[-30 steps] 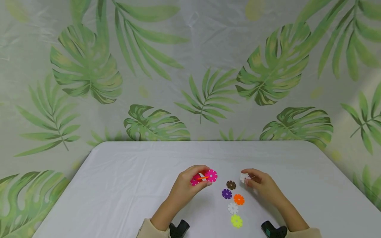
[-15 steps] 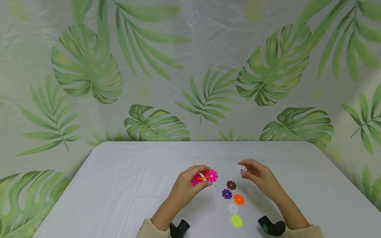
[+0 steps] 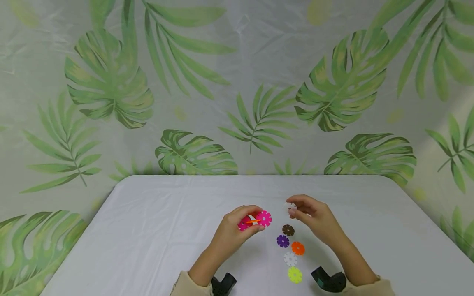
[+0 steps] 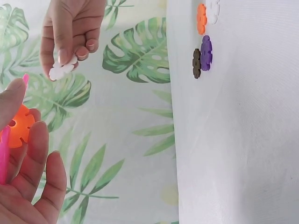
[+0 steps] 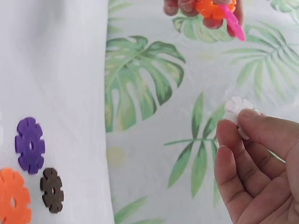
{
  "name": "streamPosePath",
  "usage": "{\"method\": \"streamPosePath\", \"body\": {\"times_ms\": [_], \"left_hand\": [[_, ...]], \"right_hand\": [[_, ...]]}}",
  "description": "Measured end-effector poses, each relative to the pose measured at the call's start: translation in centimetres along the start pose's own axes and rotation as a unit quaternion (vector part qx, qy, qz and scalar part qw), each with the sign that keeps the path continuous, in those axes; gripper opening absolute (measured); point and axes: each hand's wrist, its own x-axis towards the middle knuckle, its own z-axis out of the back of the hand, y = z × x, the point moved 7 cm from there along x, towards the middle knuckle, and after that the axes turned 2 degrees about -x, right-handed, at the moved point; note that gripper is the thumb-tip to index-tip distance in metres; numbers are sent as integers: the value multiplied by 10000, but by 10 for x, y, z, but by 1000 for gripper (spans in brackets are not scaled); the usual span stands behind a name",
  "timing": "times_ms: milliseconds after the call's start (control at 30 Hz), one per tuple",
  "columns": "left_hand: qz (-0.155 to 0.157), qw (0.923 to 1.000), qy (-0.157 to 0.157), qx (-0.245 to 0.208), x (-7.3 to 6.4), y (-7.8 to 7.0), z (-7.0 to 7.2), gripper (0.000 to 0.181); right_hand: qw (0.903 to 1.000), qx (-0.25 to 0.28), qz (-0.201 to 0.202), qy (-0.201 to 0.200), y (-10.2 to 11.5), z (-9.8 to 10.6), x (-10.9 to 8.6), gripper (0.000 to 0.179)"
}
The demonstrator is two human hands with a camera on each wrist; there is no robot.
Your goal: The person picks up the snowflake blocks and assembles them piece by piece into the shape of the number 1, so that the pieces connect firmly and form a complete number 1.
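My left hand [image 3: 234,226] grips a small joined piece above the table: two pink notched discs [image 3: 264,218] linked by an orange notched disc [image 4: 21,126] seen edge-on from the head. Thumb and fingertips of my right hand [image 3: 315,213] pinch a white notched disc [image 5: 237,109], to the right of the pink one and apart from it. Below and between the hands, a brown disc [image 3: 288,230], a purple disc [image 3: 283,241], an orange disc [image 3: 298,248], a second white disc [image 3: 290,259] and a yellow disc [image 3: 295,275] lie flat on the table.
A white cloth covers the table [image 3: 148,238]. Behind it hangs a leaf-patterned backdrop [image 3: 237,82]. Black wrist devices, one on the left [image 3: 224,283] and one on the right [image 3: 328,280], jut out beside the sleeves.
My right hand has moved left and slightly up with the white disc, closer to the left hand. The left hand and its joined discs have stayed nearly still.
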Motion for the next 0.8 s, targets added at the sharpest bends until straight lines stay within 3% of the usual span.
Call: {"method": "streamPosePath", "body": {"times_ms": [167,400,633,800], "left_hand": [[41,10000,38,27,0,1,-1,38],[43,9999,59,-85,0,2,-1,37],[17,10000,36,-85,-1,2,-1,37],[12,10000,28,-91,-1,2,-1,36]], "right_hand": [[9996,251,115,21,2,-5,2,23],[9986,435,291,70,27,-8,5,18],[9988,338,335,142,9,-17,3,17],[9975,483,493,163,16,-20,3,16]]}}
